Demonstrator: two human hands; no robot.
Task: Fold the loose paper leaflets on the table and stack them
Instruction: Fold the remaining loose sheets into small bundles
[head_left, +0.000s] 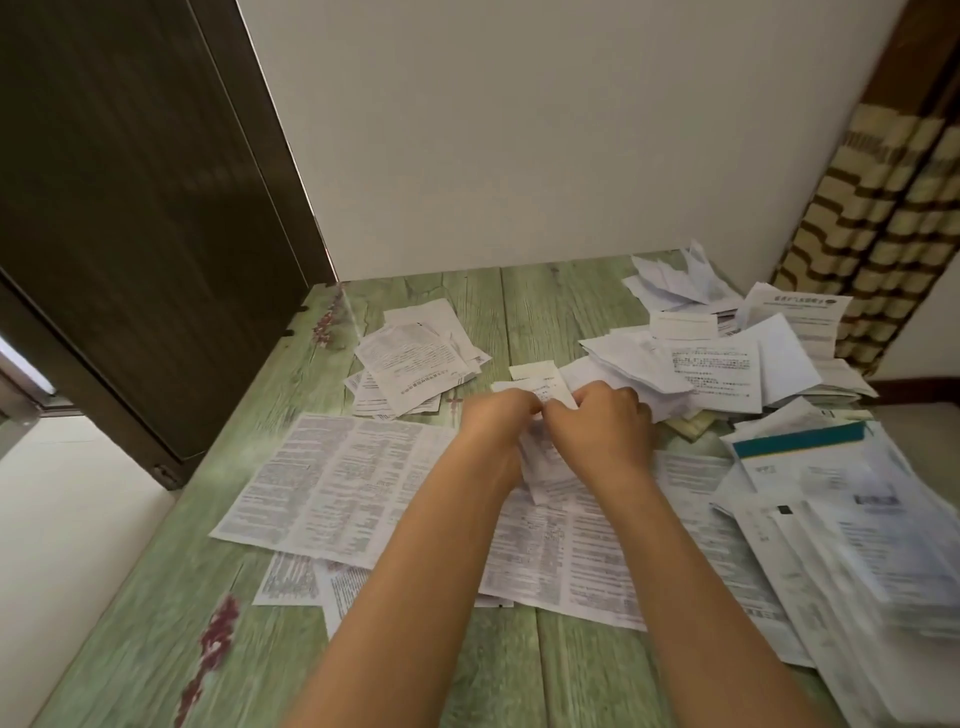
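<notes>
My left hand (496, 423) and my right hand (602, 423) meet above the middle of the green table (156, 597). Both pinch one small white leaflet (540, 467), which hangs down crumpled between them. Under my forearms lies a large printed sheet (332, 480), spread flat. A stack of folded leaflets (415, 364) sits at the back left of the table. Loose leaflets lie in a heap (717, 364) at the back right.
More papers, one with a teal band (800, 439), pile up along the table's right edge (857, 545). A white wall stands behind the table, a dark door frame (156, 234) at the left, a patterned curtain (883, 208) at the right.
</notes>
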